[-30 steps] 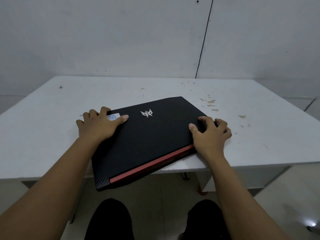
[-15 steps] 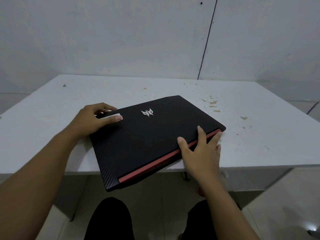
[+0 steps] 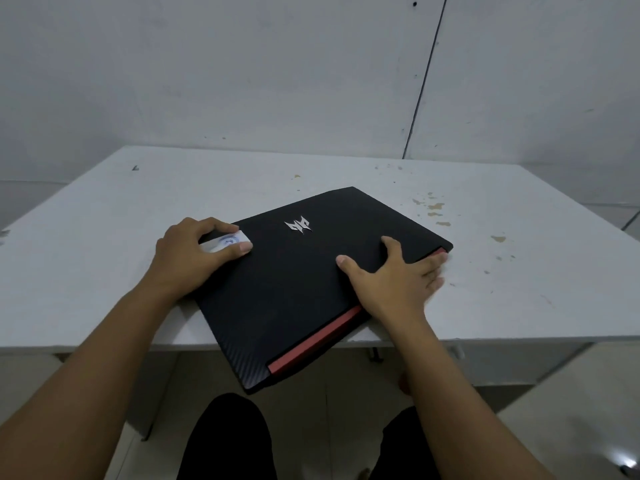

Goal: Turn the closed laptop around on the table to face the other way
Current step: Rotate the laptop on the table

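Observation:
A closed black laptop [image 3: 301,282] with a silver logo and a red hinge strip lies skewed on the white table [image 3: 104,258]. Its near left corner hangs over the table's front edge, and the red strip faces me and to the right. My left hand [image 3: 194,254] grips the laptop's far left corner at a white sticker, thumb on the lid and fingers curled over the edge. My right hand [image 3: 394,282] lies flat on the lid near the right end of the red strip, with fingers spread toward the right corner.
The table reaches back to a grey wall. Chipped brown spots [image 3: 433,209] mark its surface right of the laptop. My dark-clothed knees [image 3: 225,441] show below the front edge, over a pale tiled floor.
The laptop has turned slightly anticlockwise, its red strip swinging further right. My right hand slid from the laptop's right corner onto the lid by the red strip. My left hand kept its hold on the far left corner.

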### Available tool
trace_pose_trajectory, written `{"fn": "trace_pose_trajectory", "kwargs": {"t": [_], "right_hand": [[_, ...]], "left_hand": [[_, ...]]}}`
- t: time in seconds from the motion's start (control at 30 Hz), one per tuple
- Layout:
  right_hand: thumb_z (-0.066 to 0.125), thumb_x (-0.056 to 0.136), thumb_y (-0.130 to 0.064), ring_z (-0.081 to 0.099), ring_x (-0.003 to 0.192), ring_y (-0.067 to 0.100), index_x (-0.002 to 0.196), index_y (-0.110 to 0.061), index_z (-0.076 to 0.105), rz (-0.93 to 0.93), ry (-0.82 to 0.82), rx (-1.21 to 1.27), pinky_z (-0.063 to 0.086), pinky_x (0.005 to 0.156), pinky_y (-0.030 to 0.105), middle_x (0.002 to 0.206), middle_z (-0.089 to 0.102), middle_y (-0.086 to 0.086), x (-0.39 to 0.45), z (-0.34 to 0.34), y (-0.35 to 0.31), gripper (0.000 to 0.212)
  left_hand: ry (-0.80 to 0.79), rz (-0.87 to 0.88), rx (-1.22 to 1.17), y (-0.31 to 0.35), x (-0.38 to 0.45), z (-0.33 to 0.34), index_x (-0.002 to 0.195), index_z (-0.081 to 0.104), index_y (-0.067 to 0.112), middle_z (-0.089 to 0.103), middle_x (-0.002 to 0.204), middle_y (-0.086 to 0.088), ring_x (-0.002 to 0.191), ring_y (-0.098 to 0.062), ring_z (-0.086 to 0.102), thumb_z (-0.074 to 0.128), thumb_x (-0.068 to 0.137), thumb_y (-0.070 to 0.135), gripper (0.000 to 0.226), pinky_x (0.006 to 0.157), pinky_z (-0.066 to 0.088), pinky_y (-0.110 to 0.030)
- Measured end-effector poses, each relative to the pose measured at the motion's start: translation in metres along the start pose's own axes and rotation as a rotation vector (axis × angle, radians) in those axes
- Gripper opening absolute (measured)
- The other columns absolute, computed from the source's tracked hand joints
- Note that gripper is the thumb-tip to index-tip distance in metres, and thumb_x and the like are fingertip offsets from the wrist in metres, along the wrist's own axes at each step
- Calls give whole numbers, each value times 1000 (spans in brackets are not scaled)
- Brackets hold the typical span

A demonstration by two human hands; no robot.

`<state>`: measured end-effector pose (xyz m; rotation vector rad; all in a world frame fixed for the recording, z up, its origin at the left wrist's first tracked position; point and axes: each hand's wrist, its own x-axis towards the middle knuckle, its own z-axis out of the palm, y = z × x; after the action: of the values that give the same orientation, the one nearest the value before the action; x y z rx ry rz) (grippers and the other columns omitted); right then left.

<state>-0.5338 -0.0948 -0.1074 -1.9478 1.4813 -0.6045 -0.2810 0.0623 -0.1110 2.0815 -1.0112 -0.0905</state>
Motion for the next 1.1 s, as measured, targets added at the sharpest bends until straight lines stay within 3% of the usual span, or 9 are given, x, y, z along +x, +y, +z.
{"fn": "trace_pose_trajectory", "kwargs": {"t": [0.2, 0.43, 0.6, 0.7, 0.77, 0.83, 0.9, 0.97, 1.1], "right_hand": [[67, 66, -81, -12, 155, 38, 152, -42, 38, -107, -59, 11, -5, 124, 51, 166, -10, 28, 29, -6, -4, 98], [67, 64, -83, 4, 154, 42, 150, -46, 40, -151, -162, -16, 12, 123, 56, 167, -4, 18, 44, -17, -4, 97], [58, 86, -69, 5, 155, 39, 154, -43, 35, -109, -128, 35, 9, 125, 49, 169, -15, 16, 10, -8, -8, 77], [56, 90, -62, -3, 156, 36, 155, -45, 33, -127, -116, 74, 6, 125, 48, 169, -19, 11, -35, 6, -7, 72], [57, 87, -64, -5, 156, 34, 155, -46, 32, -136, -123, 79, 8, 125, 48, 169, -21, 7, -56, 10, -7, 74], [57, 86, -66, -5, 156, 34, 155, -45, 31, -132, -123, 64, 8, 125, 49, 168, -21, 8, -64, 12, -8, 77], [55, 86, -69, -5, 156, 35, 156, -45, 30, -138, -105, 31, 5, 125, 48, 168, -21, 12, -66, 14, -11, 79], [51, 87, -72, -8, 156, 37, 157, -44, 27, -152, -88, -14, 1, 125, 48, 167, -23, 17, -67, 16, -12, 79], [50, 87, -73, -8, 154, 42, 157, -42, 24, -161, -122, -53, 2, 124, 52, 165, -25, 19, -64, 17, -13, 82]], "left_hand": [[205, -134, 135, 12, -25, 12, 103, 73, 44, 65, 102, 6, 99, -22, 61, 61, 63, 86, 60, 92, 46, -46], [254, -224, 231, 34, -49, 21, 110, 70, 41, 61, 106, -3, 106, -31, 54, 60, 72, 80, 55, 94, 35, -45], [178, -245, 244, 34, -41, 14, 133, 59, 32, 61, 123, -7, 118, -34, 53, 59, 75, 78, 74, 99, 37, -46], [97, -284, 270, 33, -19, 13, 143, 55, 22, 58, 139, -11, 128, -35, 51, 47, 83, 79, 83, 102, 39, -47], [-4, -274, 235, 37, 4, 12, 137, 61, 17, 60, 139, -9, 128, -32, 53, 43, 90, 73, 75, 96, 41, -41], [-140, -230, 247, 40, 25, 13, 122, 67, 16, 65, 129, -8, 114, -28, 57, 44, 94, 67, 63, 85, 39, -36], [-233, -182, 295, 39, 37, 15, 113, 59, 15, 66, 118, -9, 98, -25, 57, 43, 94, 68, 58, 80, 42, -38], [-252, -172, 332, 35, 36, 20, 111, 52, 16, 63, 111, -7, 93, -26, 60, 38, 93, 71, 59, 81, 47, -42], [-169, -167, 431, 31, 23, 24, 121, 54, 16, 57, 122, -9, 110, -32, 59, 31, 94, 73, 67, 91, 46, -48]]}}
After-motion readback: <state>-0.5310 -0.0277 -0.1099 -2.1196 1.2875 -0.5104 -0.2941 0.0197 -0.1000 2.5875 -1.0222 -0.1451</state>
